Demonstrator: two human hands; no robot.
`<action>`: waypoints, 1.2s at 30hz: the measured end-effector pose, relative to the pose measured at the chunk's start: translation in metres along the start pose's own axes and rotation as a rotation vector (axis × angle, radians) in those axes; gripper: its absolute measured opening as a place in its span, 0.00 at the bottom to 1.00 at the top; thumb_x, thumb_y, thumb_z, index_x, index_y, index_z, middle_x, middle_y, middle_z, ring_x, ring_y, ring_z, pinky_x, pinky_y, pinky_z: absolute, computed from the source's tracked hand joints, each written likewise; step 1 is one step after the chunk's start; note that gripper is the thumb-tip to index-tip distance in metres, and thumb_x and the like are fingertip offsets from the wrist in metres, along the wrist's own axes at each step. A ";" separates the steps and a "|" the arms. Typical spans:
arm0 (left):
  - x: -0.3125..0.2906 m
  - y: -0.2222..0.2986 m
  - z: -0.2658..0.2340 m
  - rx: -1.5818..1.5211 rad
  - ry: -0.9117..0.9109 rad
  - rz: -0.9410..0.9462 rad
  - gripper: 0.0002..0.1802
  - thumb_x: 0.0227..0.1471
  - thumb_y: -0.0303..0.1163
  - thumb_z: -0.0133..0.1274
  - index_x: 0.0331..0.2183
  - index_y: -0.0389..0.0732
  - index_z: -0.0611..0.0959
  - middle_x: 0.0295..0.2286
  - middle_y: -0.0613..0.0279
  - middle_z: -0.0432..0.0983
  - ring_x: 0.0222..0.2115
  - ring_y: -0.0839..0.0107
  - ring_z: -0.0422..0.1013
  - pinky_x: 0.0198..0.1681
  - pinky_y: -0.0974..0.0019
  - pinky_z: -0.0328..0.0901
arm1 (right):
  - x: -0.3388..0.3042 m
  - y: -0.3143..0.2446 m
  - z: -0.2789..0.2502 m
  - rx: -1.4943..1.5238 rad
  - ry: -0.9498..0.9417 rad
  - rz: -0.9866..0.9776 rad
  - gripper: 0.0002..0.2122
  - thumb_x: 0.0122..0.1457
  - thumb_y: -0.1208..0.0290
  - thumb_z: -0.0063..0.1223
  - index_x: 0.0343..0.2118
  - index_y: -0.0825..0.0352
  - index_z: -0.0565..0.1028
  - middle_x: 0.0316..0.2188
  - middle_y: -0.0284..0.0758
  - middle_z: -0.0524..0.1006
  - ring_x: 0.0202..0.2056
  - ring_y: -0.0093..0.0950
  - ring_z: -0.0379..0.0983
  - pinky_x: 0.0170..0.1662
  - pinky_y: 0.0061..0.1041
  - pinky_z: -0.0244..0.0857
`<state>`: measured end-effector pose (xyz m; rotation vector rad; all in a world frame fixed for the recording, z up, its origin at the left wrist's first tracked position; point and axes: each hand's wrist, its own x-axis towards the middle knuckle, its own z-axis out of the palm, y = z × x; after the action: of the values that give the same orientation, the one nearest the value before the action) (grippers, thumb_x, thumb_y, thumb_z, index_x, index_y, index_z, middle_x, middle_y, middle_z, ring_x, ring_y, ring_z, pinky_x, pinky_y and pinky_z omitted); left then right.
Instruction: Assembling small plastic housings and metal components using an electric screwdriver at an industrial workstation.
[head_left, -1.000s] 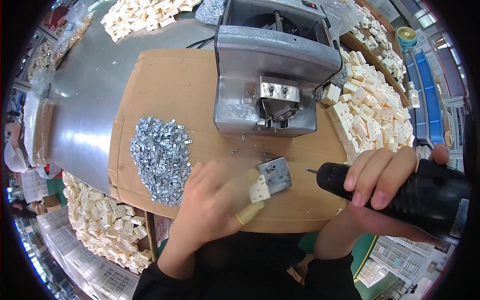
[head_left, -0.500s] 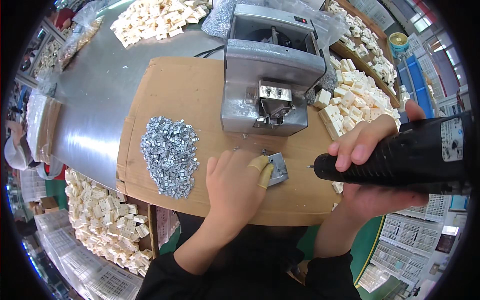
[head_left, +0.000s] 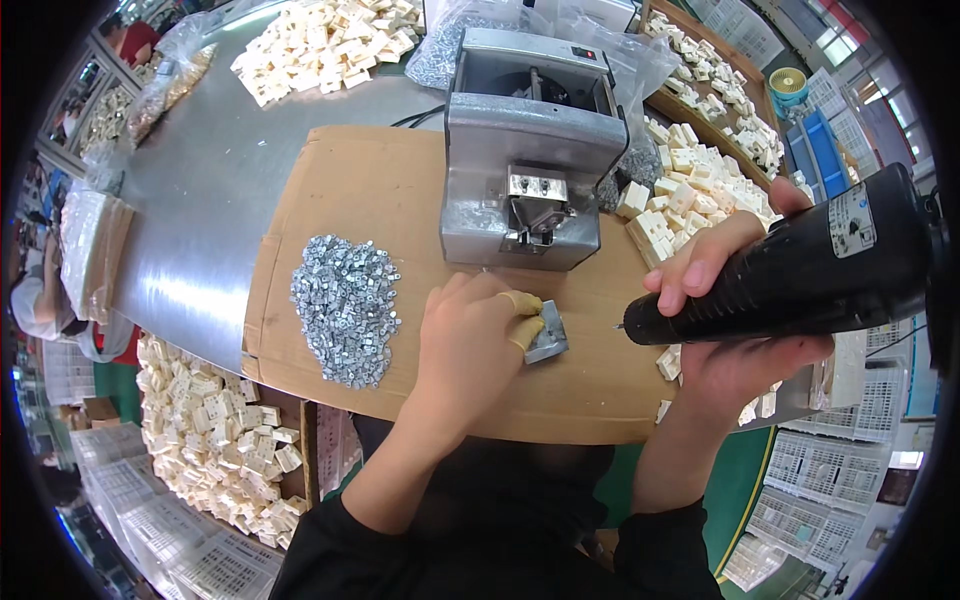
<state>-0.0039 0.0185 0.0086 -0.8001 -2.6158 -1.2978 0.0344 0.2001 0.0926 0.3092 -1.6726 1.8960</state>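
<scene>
Peeking beyond left fingers [head_left: 522,318]: metal block [head_left: 549,337]

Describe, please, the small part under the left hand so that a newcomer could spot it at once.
Find the grey metal machine standing on the brown cardboard sheet. Just in front of it, the left hand pins a small part to the cardboard. It is a single flat silvery piece lying alone, unlike the heap of metal bits to its left.

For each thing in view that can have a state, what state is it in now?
Left hand: pressing a small metal part on the cardboard sheet.
Right hand: gripping a black electric screwdriver, tip off the part.
Grey machine: upright.
Metal pieces: loose heap.
</scene>
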 end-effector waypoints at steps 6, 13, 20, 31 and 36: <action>0.003 0.001 -0.013 -0.010 -0.088 -0.021 0.11 0.38 0.26 0.68 0.31 0.40 0.89 0.28 0.59 0.78 0.34 0.59 0.73 0.38 0.59 0.68 | -0.001 0.000 0.001 -0.006 -0.001 0.017 0.52 0.53 0.27 0.46 0.64 0.72 0.50 0.26 0.37 0.72 0.22 0.27 0.74 0.34 0.30 0.77; -0.002 -0.006 -0.024 -0.019 -0.065 0.056 0.17 0.36 0.26 0.69 0.34 0.39 0.88 0.30 0.59 0.78 0.35 0.59 0.73 0.38 0.59 0.68 | -0.001 0.005 -0.003 0.049 -0.013 0.008 0.52 0.53 0.26 0.44 0.65 0.71 0.50 0.26 0.37 0.71 0.23 0.28 0.73 0.34 0.30 0.76; 0.000 -0.003 -0.014 0.026 -0.034 0.067 0.12 0.38 0.28 0.68 0.32 0.42 0.88 0.29 0.62 0.77 0.32 0.60 0.73 0.35 0.60 0.66 | -0.002 0.006 -0.001 0.004 -0.007 -0.002 0.51 0.54 0.27 0.43 0.65 0.71 0.50 0.26 0.37 0.71 0.23 0.28 0.73 0.34 0.30 0.76; -0.007 -0.006 -0.016 0.225 -0.057 0.207 0.09 0.42 0.29 0.66 0.30 0.44 0.85 0.26 0.65 0.74 0.29 0.62 0.71 0.35 0.61 0.62 | -0.001 0.002 -0.015 -0.061 -0.076 -0.016 0.49 0.56 0.29 0.45 0.64 0.72 0.51 0.31 0.40 0.73 0.28 0.28 0.76 0.36 0.31 0.77; -0.003 -0.005 -0.013 0.310 -0.016 0.317 0.09 0.42 0.28 0.65 0.28 0.43 0.81 0.23 0.65 0.71 0.27 0.63 0.70 0.33 0.59 0.62 | 0.001 -0.006 -0.012 -0.229 -0.056 -0.074 0.38 0.64 0.43 0.46 0.63 0.73 0.53 0.43 0.48 0.73 0.41 0.34 0.76 0.48 0.39 0.73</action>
<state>-0.0050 0.0046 0.0125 -1.1102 -2.4791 -0.7841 0.0390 0.2123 0.0956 0.3293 -1.8688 1.6364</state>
